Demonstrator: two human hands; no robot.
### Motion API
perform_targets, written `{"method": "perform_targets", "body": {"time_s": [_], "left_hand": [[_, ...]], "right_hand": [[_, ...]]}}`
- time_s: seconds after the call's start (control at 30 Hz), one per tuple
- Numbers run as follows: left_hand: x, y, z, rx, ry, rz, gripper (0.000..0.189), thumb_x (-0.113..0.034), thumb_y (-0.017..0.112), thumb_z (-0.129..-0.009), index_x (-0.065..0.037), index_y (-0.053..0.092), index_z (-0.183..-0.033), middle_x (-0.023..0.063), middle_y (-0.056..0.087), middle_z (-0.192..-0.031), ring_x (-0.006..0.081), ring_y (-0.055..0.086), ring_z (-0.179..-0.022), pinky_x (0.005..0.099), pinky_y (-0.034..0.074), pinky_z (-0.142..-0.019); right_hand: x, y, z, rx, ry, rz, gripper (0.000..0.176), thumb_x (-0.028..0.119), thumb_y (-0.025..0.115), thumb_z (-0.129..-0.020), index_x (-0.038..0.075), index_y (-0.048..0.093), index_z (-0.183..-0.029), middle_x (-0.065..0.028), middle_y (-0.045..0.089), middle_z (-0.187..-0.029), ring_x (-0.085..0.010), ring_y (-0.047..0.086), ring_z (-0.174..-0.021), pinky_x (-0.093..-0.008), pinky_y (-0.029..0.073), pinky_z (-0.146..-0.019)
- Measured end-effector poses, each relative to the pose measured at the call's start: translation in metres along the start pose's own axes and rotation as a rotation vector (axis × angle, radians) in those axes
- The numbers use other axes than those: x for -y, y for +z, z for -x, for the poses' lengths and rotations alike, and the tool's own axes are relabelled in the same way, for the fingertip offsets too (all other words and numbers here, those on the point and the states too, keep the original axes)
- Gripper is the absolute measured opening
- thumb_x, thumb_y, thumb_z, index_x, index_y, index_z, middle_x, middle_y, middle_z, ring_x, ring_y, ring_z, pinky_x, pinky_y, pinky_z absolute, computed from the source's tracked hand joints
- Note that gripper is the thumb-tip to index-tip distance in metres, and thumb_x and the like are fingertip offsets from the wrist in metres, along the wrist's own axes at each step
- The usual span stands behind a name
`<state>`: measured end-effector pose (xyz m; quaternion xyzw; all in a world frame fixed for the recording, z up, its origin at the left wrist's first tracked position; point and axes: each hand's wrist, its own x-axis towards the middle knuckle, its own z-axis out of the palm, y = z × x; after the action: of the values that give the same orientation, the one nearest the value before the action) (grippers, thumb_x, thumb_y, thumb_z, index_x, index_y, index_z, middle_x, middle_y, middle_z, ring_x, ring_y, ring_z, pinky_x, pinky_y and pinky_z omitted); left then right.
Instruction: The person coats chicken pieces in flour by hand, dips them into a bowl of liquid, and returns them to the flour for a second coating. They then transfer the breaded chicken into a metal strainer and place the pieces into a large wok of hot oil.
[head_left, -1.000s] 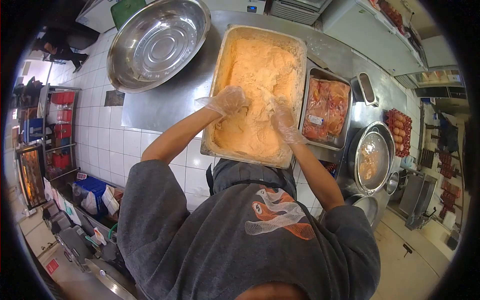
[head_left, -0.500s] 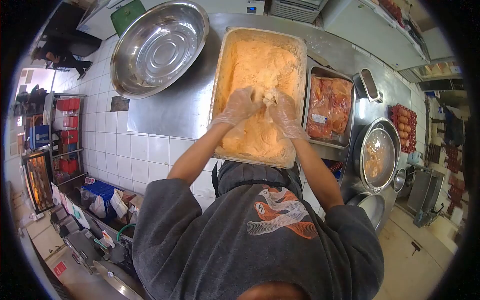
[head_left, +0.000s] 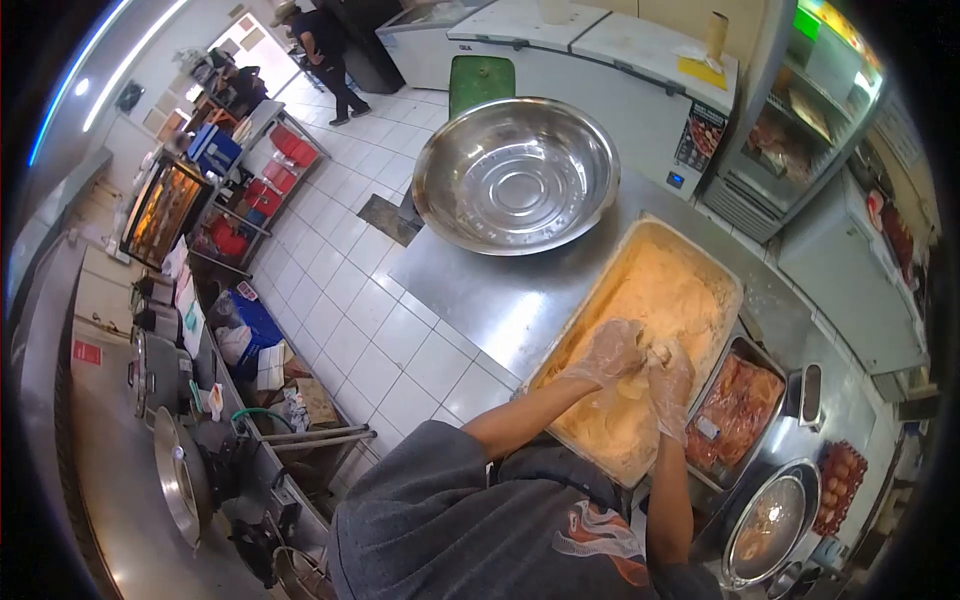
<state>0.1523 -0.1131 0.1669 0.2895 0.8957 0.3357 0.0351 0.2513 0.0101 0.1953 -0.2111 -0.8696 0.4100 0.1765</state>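
A rectangular tray point(head_left: 737, 270) of orange-tinted flour stands on the steel table. Both hands are in clear plastic gloves over the flour. My left hand point(head_left: 613, 352) has its fingers curled at the left side of a small flour-coated piece point(head_left: 658, 354). My right hand point(head_left: 670, 385) is closed round that piece from the right. What my left fingers hold, if anything, is hidden. Right of the tray, a metal pan holds packed raw meat point(head_left: 735, 410). A large steel bowl point(head_left: 517, 180) sits behind and left of the tray.
At the right are a steel basin point(head_left: 770, 525) with liquid, a tray of eggs point(head_left: 840, 487) and a small metal container point(head_left: 810, 395). White freezers point(head_left: 590, 85) line the back. Another person point(head_left: 325, 60) stands far off at the upper left. A stove counter point(head_left: 300, 480) is at the left.
The head view has turned left, so the tray and hands appear lower and further right. Both hands stay over the flour, close together around the coated piece.
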Motion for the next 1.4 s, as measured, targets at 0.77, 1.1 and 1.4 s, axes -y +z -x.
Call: {"method": "perform_targets", "body": {"time_s": [0.77,1.1,1.4], "left_hand": [[0.017,-0.02,0.006,-0.044,-0.093,0.021,0.036,-0.03,0.071,-0.079,0.005,0.067,-0.086,0.0294,0.067,-0.079,0.0459,0.067,-0.076,0.0524,0.053,-0.071],[0.005,-0.03,0.011,0.057,-0.153,0.053,0.034,-0.028,0.07,-0.078,0.005,0.066,-0.086,0.0307,0.068,-0.085,0.0459,0.067,-0.081,0.0516,0.054,-0.075],[0.01,-0.018,0.014,0.061,-0.198,0.081,0.028,-0.023,0.068,-0.082,0.004,0.066,-0.087,0.0284,0.067,-0.084,0.0458,0.067,-0.083,0.0519,0.054,-0.077]], "right_hand": [[-0.005,-0.023,0.006,0.051,0.21,-0.274,0.025,0.006,0.072,-0.084,-0.004,0.069,-0.107,-0.0126,0.07,-0.092,-0.0223,0.066,-0.082,-0.0359,0.053,-0.077],[0.015,-0.034,0.008,0.031,0.031,-0.151,0.03,0.004,0.072,-0.084,-0.004,0.07,-0.113,-0.0133,0.074,-0.099,-0.023,0.07,-0.089,-0.0379,0.055,-0.08],[-0.005,-0.02,0.012,0.041,-0.015,-0.024,0.03,0.003,0.068,-0.085,-0.004,0.071,-0.115,-0.0143,0.074,-0.102,-0.0243,0.07,-0.091,-0.0374,0.055,-0.081]]}}
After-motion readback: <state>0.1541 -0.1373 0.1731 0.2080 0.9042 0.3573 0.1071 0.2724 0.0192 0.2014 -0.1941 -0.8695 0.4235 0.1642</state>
